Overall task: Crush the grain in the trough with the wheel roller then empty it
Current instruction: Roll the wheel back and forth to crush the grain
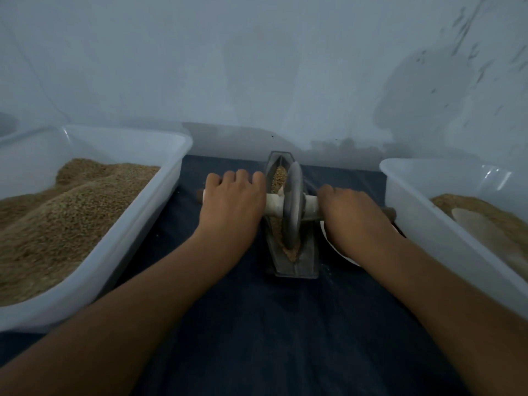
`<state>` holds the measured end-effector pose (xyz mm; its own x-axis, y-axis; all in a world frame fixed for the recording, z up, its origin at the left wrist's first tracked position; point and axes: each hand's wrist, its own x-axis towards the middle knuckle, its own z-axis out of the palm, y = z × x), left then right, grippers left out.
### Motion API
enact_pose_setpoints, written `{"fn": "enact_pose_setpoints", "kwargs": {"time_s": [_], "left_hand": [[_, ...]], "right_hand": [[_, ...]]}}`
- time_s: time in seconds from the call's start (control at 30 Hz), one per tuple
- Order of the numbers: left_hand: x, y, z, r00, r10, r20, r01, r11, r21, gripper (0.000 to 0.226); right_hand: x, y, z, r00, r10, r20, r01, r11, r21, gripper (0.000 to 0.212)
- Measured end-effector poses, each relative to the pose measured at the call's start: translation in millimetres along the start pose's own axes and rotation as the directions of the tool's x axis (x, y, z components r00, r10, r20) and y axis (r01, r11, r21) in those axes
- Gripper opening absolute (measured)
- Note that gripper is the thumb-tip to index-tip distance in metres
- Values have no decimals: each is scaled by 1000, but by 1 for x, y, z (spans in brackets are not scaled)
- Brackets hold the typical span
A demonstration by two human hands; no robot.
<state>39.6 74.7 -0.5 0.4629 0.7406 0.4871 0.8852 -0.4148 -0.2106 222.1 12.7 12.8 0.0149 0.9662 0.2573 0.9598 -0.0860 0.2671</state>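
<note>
- Head view, only one camera here. Dead centre of the frame sits the trough [295, 252], a narrow dark boat-shaped thing lying on a dark cloth [257, 324], long axis running away from the person.
- The wheel roller [293, 204] stands upright in the groove, its axle handle [274, 205] sticking out to both sides. Makes sense: the disc's edge has to ride the channel to bite into the grain [278, 178], which shows tan in front of and behind the wheel.
- Left hand [233, 201], just left of centre, is wrapped over the left end of the axle, knuckles up, fingers curled down over it.
- Right hand [350, 212], just right of centre, grips the other end the same way, fingers closed round the bar. Both forearms come in from the bottom corners, wrists fairly straight, so I'd say the push goes evenly into both sides and the wheel doesn't tip.
- Left side of the frame: a big white tub [160, 195] heaped with grain, probably the supply.
- Right edge: a second tub [414, 201] with a shallower tan layer, my guess is that's where the crushed stuff gets dumped.
- A white plate-like rim [340, 254] peeks out under the right wrist, can't tell what it is.
- Looks mid-crush to me, emptying not yet done.
</note>
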Motion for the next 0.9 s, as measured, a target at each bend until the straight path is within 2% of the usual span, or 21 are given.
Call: {"fn": "enact_pose_setpoints", "kwargs": {"time_s": [0.3,0.47,0.53,0.6,0.73,0.8,0.9], "left_hand": [[30,-3,22,999,-29,15,29,999,-29,37],[63,-9,43,998,-28,63,30,999,-28,30],[76,-12,48,994,-38,102,43,998,-40,21],[88,-15,49,990,-34,140,43,997,-58,10],[103,-15,45,985,-12,174,21,998,-51,17],[102,-14,44,988,-8,151,13,999,-33,14],[93,-12,44,994,-2,105,6,999,-33,10]], "right_hand": [[46,9,12,997,-25,77,24,1000,10,25],[89,17,15,988,-55,147,57,998,-9,27],[102,19,17,983,-57,174,62,998,-23,28],[114,20,15,973,-33,228,34,999,2,31],[128,26,10,930,-27,367,7,998,56,33],[126,27,12,929,-30,368,3,997,73,31],[115,26,17,961,-38,275,25,998,50,26]]}}
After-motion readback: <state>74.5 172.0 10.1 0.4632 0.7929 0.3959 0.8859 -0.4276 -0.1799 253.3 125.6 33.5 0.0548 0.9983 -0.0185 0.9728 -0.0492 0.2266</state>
